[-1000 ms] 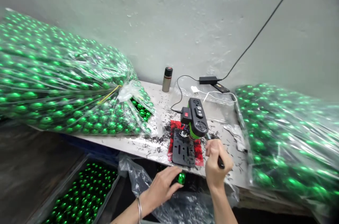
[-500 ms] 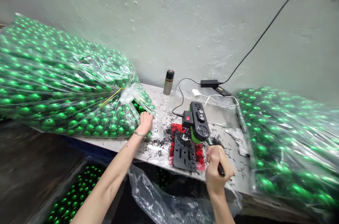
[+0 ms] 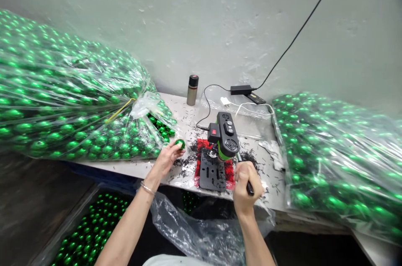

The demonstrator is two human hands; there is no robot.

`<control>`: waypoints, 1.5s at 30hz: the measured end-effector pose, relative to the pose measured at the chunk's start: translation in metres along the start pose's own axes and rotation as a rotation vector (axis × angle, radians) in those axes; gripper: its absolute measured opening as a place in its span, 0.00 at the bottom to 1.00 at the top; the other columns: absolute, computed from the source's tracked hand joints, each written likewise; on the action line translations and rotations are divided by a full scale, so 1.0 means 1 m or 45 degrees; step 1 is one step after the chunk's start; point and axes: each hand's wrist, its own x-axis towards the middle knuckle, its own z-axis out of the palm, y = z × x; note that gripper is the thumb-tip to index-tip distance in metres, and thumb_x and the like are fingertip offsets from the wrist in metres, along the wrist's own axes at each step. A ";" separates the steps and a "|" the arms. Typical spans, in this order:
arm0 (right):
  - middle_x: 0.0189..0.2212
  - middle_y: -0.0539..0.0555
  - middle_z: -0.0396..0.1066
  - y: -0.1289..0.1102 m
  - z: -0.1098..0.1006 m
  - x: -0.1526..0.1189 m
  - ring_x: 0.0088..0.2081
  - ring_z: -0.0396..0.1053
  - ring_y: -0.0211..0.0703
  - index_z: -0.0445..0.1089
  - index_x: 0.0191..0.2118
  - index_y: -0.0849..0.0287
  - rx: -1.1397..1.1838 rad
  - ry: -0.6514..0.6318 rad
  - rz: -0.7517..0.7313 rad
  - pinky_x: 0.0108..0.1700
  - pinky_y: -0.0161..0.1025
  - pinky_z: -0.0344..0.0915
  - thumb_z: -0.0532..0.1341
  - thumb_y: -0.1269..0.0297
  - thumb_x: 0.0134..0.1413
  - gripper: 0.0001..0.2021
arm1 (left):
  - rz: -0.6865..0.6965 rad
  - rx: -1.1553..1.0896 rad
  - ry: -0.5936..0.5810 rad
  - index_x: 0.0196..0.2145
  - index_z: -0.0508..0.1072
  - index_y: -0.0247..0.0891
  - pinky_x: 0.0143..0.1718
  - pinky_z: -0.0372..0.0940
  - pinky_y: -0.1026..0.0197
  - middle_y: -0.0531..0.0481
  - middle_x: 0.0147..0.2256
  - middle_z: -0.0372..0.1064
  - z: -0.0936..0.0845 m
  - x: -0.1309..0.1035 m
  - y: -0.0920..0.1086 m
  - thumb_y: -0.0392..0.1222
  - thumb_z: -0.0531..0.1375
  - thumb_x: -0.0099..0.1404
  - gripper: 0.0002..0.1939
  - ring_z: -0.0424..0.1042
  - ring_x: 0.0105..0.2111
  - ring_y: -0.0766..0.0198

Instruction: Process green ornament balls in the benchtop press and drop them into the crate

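Observation:
A shiny green ball (image 3: pixel 180 144) is between the fingertips of my left hand (image 3: pixel 168 158), just outside the opening of a large clear bag (image 3: pixel 94 107) full of green balls. My right hand (image 3: pixel 247 182) is wrapped round the black-ended lever (image 3: pixel 250 188) of a small black and green machine (image 3: pixel 228 136). Its slotted black base plate (image 3: pixel 213 174) sits on a red mat (image 3: pixel 230 174) scattered with small black pieces. More green balls show in the bag's opening, near my left hand.
A dark-capped bottle (image 3: pixel 192 90) stands by the wall. Behind the machine lie a black adapter (image 3: pixel 241 90), a white cable and a phone (image 3: pixel 256 98). A second bag of green balls (image 3: pixel 333 157) fills the right. Balls (image 3: pixel 94 228) and loose plastic (image 3: pixel 201 232) are below the table edge.
My left hand has come out of the bag's opening with a green ball in its fingers. My right hand stays on the lever. The view has shifted slightly.

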 end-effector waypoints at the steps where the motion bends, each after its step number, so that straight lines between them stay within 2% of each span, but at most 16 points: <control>1: 0.22 0.48 0.59 -0.001 0.000 0.000 0.27 0.60 0.37 0.56 0.22 0.57 -0.006 -0.002 -0.001 0.30 0.39 0.55 0.52 0.71 0.64 0.16 | -0.090 -0.146 0.003 0.36 0.76 0.35 0.34 0.71 0.65 0.50 0.32 0.75 0.005 -0.008 -0.007 0.42 0.69 0.53 0.14 0.75 0.30 0.66; 3: 0.22 0.48 0.59 -0.002 0.000 0.002 0.27 0.60 0.37 0.56 0.22 0.57 -0.015 -0.020 -0.006 0.31 0.39 0.56 0.51 0.71 0.64 0.17 | -0.242 -0.298 -0.006 0.33 0.76 0.35 0.31 0.70 0.67 0.50 0.31 0.75 0.019 -0.021 -0.024 0.40 0.70 0.52 0.12 0.75 0.28 0.68; 6: 0.22 0.47 0.57 -0.003 -0.001 0.005 0.27 0.59 0.36 0.55 0.22 0.56 -0.019 -0.057 -0.011 0.31 0.38 0.55 0.51 0.71 0.64 0.17 | -0.365 -0.257 -0.042 0.35 0.76 0.35 0.25 0.67 0.70 0.51 0.29 0.75 0.040 -0.033 -0.047 0.39 0.71 0.52 0.12 0.73 0.25 0.70; 11: 0.21 0.47 0.56 -0.005 -0.002 0.008 0.26 0.58 0.36 0.54 0.22 0.56 -0.027 -0.079 -0.069 0.31 0.38 0.55 0.51 0.72 0.64 0.17 | -0.272 0.246 -0.175 0.51 0.73 0.31 0.17 0.56 0.70 0.56 0.19 0.70 0.064 -0.037 -0.070 0.46 0.69 0.54 0.29 0.63 0.15 0.73; 13: 0.22 0.47 0.57 -0.006 -0.002 0.007 0.27 0.58 0.36 0.56 0.23 0.56 -0.042 -0.085 -0.072 0.31 0.38 0.56 0.51 0.73 0.64 0.16 | -0.201 0.438 -0.215 0.53 0.71 0.29 0.16 0.53 0.69 0.59 0.15 0.66 0.068 -0.035 -0.074 0.49 0.67 0.55 0.32 0.59 0.13 0.72; 16: 0.23 0.48 0.58 -0.007 -0.002 0.005 0.28 0.60 0.37 0.59 0.25 0.57 -0.061 -0.085 -0.053 0.31 0.38 0.56 0.51 0.73 0.63 0.14 | -0.092 0.679 -0.239 0.53 0.72 0.29 0.19 0.56 0.66 0.59 0.13 0.63 0.071 -0.034 -0.077 0.49 0.64 0.58 0.29 0.62 0.14 0.68; 19: 0.23 0.48 0.59 -0.006 -0.002 0.003 0.28 0.61 0.37 0.60 0.26 0.57 -0.057 -0.088 -0.064 0.31 0.38 0.57 0.51 0.74 0.63 0.13 | 0.076 0.945 -0.292 0.53 0.73 0.33 0.26 0.63 0.63 0.57 0.15 0.66 0.072 -0.036 -0.078 0.47 0.62 0.60 0.25 0.68 0.18 0.64; 23: 0.24 0.48 0.60 -0.005 -0.004 0.002 0.29 0.61 0.36 0.59 0.26 0.57 -0.072 -0.107 -0.066 0.32 0.37 0.58 0.51 0.75 0.62 0.13 | 0.358 1.199 -0.320 0.52 0.73 0.35 0.33 0.67 0.60 0.50 0.26 0.75 0.071 -0.038 -0.082 0.43 0.62 0.62 0.21 0.73 0.25 0.61; 25: 0.24 0.49 0.61 -0.005 -0.005 0.001 0.29 0.62 0.36 0.59 0.26 0.57 -0.083 -0.121 -0.060 0.32 0.37 0.59 0.51 0.75 0.62 0.14 | 0.428 1.235 -0.310 0.52 0.74 0.35 0.35 0.68 0.59 0.46 0.33 0.78 0.071 -0.038 -0.085 0.42 0.62 0.63 0.20 0.74 0.27 0.60; 28: 0.25 0.49 0.61 0.001 -0.006 -0.005 0.29 0.62 0.36 0.58 0.26 0.57 -0.096 -0.130 -0.088 0.31 0.37 0.59 0.50 0.77 0.62 0.14 | 0.472 1.240 -0.307 0.51 0.74 0.35 0.35 0.70 0.59 0.44 0.39 0.78 0.071 -0.038 -0.088 0.42 0.62 0.63 0.19 0.75 0.27 0.61; 32: 0.25 0.49 0.61 0.020 -0.005 -0.022 0.28 0.62 0.36 0.57 0.26 0.56 -0.079 -0.109 -0.208 0.30 0.36 0.59 0.50 0.76 0.61 0.13 | 0.536 1.236 -0.296 0.49 0.74 0.36 0.36 0.71 0.59 0.43 0.44 0.77 0.071 -0.037 -0.091 0.41 0.62 0.64 0.16 0.75 0.29 0.62; 38: 0.25 0.48 0.62 0.050 0.001 -0.044 0.27 0.62 0.37 0.58 0.27 0.55 -0.088 -0.039 -0.319 0.35 0.41 0.66 0.47 0.69 0.65 0.13 | 0.583 1.247 -0.283 0.50 0.73 0.36 0.36 0.72 0.60 0.43 0.46 0.75 0.071 -0.039 -0.093 0.40 0.62 0.64 0.16 0.75 0.29 0.63; 45: 0.27 0.49 0.61 0.061 0.004 -0.053 0.28 0.63 0.36 0.57 0.28 0.55 -0.073 -0.002 -0.310 0.40 0.44 0.67 0.45 0.67 0.66 0.14 | 0.572 1.242 -0.285 0.50 0.73 0.37 0.36 0.72 0.60 0.44 0.46 0.74 0.072 -0.040 -0.093 0.40 0.61 0.65 0.16 0.76 0.30 0.63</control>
